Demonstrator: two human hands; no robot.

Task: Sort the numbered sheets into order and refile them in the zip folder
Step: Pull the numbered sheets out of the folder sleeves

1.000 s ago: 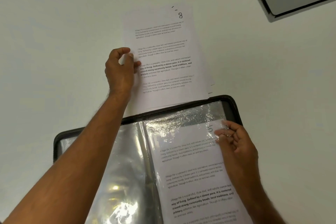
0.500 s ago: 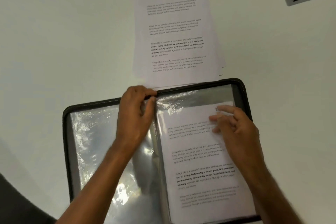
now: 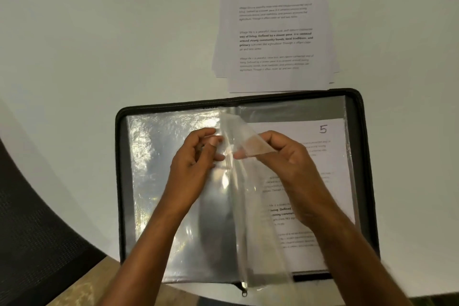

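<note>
Working at the open folder (image 3: 357, 107), we are parting a clear sleeve (image 3: 244, 146) near the spine: the right hand (image 3: 280, 156) pinches its top corner between thumb and fingers and peels it up, while the left hand (image 3: 196, 159), fingers curled, pinches the neighbouring plastic just beside it. We judge this to be the refiling step, with an empty pocket being opened for the next sheet. The sheet marked 5 (image 3: 323, 129) already sits in the right-hand pocket, under the right wrist. The remaining stack (image 3: 273, 27) lies on the surface just beyond the folder's far edge, with a handwritten 8 on top. The next move, as we see it, calls for holding the pocket mouth apart with one hand and fetching the following number from the stack with the other; the top sheet may not be the one wanted. The printed text includes the bold words "way of living" and "around strong community bonds"; the rest is too blurred.
</note>
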